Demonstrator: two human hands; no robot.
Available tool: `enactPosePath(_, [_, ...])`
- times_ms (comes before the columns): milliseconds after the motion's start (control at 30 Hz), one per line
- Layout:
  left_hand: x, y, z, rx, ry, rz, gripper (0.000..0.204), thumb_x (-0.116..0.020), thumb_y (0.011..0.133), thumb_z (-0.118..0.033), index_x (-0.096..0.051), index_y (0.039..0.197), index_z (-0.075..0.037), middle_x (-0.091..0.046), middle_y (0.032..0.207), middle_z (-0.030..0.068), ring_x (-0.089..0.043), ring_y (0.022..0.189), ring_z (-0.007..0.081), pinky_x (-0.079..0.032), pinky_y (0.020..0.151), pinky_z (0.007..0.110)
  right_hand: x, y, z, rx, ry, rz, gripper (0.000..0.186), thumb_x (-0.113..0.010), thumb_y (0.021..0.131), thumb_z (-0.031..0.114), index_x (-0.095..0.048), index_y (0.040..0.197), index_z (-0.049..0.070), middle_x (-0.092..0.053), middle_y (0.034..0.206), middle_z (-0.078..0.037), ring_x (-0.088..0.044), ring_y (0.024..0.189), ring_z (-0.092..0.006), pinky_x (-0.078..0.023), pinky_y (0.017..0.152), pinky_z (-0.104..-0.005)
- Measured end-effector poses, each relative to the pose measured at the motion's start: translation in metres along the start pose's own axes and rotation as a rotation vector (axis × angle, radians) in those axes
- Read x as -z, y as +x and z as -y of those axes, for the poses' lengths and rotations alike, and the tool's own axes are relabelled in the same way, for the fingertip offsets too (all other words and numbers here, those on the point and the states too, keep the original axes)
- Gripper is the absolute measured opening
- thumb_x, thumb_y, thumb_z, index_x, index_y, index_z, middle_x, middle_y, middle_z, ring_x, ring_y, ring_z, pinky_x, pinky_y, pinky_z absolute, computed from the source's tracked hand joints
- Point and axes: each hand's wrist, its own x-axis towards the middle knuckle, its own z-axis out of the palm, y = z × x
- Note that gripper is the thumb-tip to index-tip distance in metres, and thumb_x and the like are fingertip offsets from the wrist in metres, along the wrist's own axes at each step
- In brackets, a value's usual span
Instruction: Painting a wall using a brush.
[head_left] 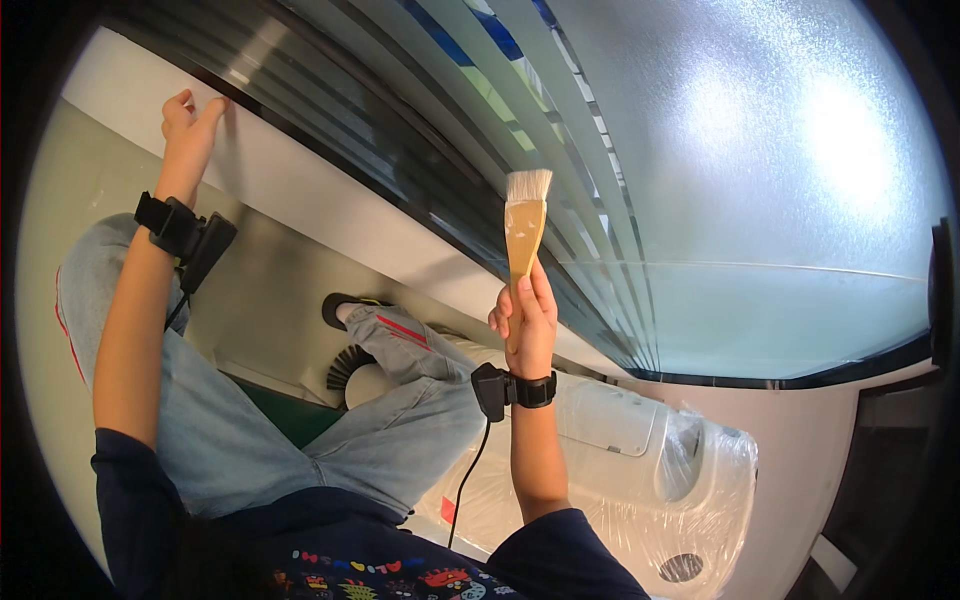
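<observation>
The right hand (534, 320) pinches the handle of a flat, yellow wooden brush with pale bristles (523, 240), thumb and fingers pressed around its lower half. The brush stands nearly upright, right of centre, bristles toward the far side, before a large, frosted, striped glass pane (760, 130). At far left, the left hand (190, 128) curls loosely, thumb and forefinger apart, over a long, smooth white ledge (320, 190); whether it touches, I cannot tell.

With the grip so low, pressure on the bristles could twist the brush. White flecks on it might smear the glass. The thin black cable (463, 490) hanging from the right wrist could snag during a long reach.
</observation>
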Motion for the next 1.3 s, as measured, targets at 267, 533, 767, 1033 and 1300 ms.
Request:
enactPosePath(267, [0.008, 0.005, 0.008, -0.051, 0.064, -0.019, 0.065, -0.056, 0.073, -0.034, -0.028, 0.121, -0.001, -0.036, 0.116, 0.0161, -0.043, 0.099, 0.0229, -0.039, 0.076, 0.032, 0.035, 0.008, -0.014, -0.092, 0.097, -0.121, 0.035, -0.041, 0.088, 0.019, -0.037, 0.122, 0.01, -0.041, 0.056, -0.001, -0.035, 0.039, -0.0068, -0.037, 0.04, -0.0208])
enactPosePath(533, [0.044, 0.0, -0.006, -0.041, 0.043, 0.252, 0.045, -0.05, 0.077, -0.027, -0.038, 0.117, -0.011, -0.044, 0.115, 0.0082, -0.043, 0.102, 0.0186, -0.038, 0.078, 0.033, 0.119, 0.013, -0.069, -0.159, 0.177, -0.449, 0.03, -0.038, 0.088, 0.024, -0.039, 0.118, 0.017, -0.039, 0.054, 0.0, -0.034, 0.036, -0.0096, -0.034, 0.037, -0.0246])
enactPosePath(767, [0.052, 0.005, -0.007, 0.023, -0.041, 0.297, 0.035, -0.048, 0.078, -0.023, -0.046, 0.11, -0.011, -0.052, 0.1, 0.0025, -0.046, 0.089, 0.0104, -0.036, 0.073, 0.026, 0.093, 0.01, -0.036, -0.037, 0.16, -0.4, 0.035, -0.038, 0.089, 0.024, -0.036, 0.122, 0.014, -0.037, 0.054, 0.0, -0.033, 0.037, -0.0082, -0.033, 0.038, -0.0218])
enactPosePath(1033, [0.048, 0.007, -0.006, 0.031, -0.021, 0.267, 0.038, -0.05, 0.077, -0.029, -0.046, 0.111, -0.012, -0.052, 0.095, 0.0005, -0.047, 0.084, 0.0089, -0.038, 0.071, 0.028, 0.027, -0.014, 0.032, 0.126, 0.045, -0.113, 0.04, -0.039, 0.088, 0.021, -0.032, 0.125, 0.007, -0.038, 0.055, -0.001, -0.032, 0.036, -0.0073, -0.033, 0.04, -0.0203])
enactPosePath(1300, [0.05, 0.007, -0.009, 0.046, -0.01, 0.311, 0.041, -0.049, 0.077, -0.032, -0.045, 0.114, -0.012, -0.051, 0.099, 0.0018, -0.047, 0.09, 0.0113, -0.037, 0.075, 0.029, 0.087, 0.0, 0.036, -0.026, 0.093, -0.138, 0.032, -0.04, 0.088, 0.027, -0.039, 0.114, 0.01, -0.039, 0.053, 0.0, -0.033, 0.036, -0.008, -0.031, 0.039, -0.0208])
